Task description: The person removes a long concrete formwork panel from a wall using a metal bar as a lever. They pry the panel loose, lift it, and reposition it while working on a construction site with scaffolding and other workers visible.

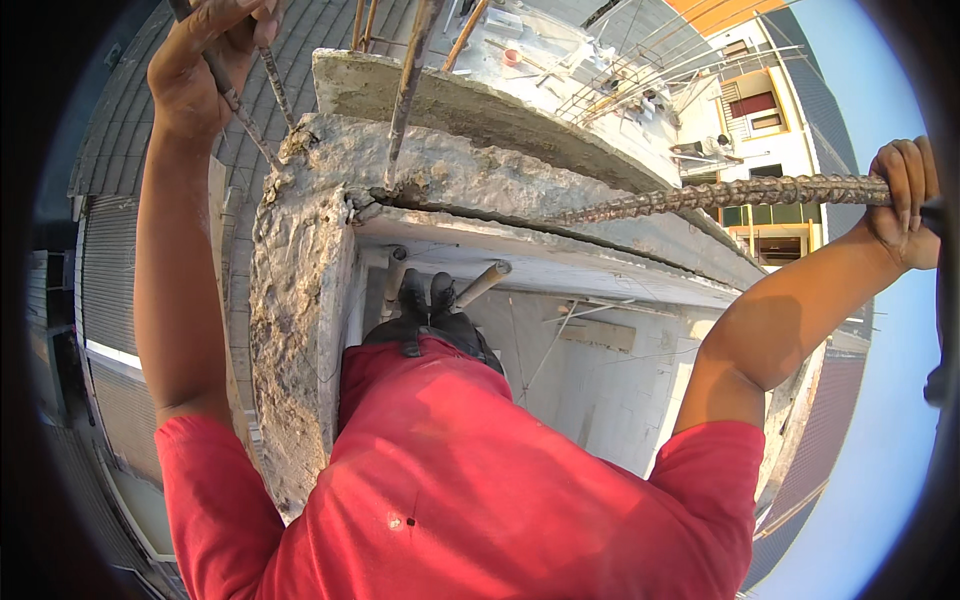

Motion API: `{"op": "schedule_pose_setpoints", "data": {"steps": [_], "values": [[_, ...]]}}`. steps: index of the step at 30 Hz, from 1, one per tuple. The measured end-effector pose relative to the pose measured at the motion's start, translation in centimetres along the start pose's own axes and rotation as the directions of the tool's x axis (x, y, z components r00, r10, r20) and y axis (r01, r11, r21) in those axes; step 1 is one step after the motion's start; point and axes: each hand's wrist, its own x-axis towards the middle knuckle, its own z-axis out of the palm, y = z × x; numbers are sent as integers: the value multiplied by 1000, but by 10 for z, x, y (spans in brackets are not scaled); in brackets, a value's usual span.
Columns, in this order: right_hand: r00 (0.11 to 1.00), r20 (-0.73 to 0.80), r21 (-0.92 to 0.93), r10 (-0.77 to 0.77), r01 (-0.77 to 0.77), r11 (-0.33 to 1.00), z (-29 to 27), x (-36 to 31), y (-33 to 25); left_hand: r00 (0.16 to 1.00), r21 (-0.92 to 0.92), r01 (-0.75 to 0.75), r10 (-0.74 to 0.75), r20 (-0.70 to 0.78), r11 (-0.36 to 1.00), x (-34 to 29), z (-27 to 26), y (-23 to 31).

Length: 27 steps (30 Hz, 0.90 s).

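Observation:
Raised at the upper left, my left hand (205, 75) is closed around a thin rebar (250, 125) that rises from the corner of a rough concrete wall top (300, 235); the frame edge cuts off some of its fingers. A second rebar (276, 88) stands right beside it. At the far right, my right hand (903, 200) grips a thick ribbed rebar (720, 197). That bar runs left and narrows toward the wall's slit; whether its far end is fixed there I cannot tell. Between my arms, another upright rebar (403, 110) comes out of the concrete.
My shoes (427, 292) stand down inside the wall, between two round poles (484, 284). A concrete slab edge (480, 115) runs behind the wall top. Grey roofing (110, 130) drops away at left. Beyond, another person (712, 148) is near scaffold poles and a building.

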Motion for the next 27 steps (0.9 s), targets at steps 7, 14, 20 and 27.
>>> {"op": "schedule_pose_setpoints", "data": {"steps": [7, 14, 20, 27], "values": [[999, -36, -96, 23, -26, 995, -31, -38, 0, 977, 182, 112, -75, -201, 977, -12, -5, -2], [982, 147, 39, 120, -127, 991, -32, -34, 27, 971, 198, 140, -95, -221, 970, -9, 4, 4], [991, 77, 90, 109, -116, 989, -31, -31, 71, 965, 149, 115, -75, -250, 982, -11, 3, 0], [964, 264, -1, 10, -11, 1000, 35, -63, 74, 955, 172, 168, -118, -270, 971, -4, 7, 2]]}}
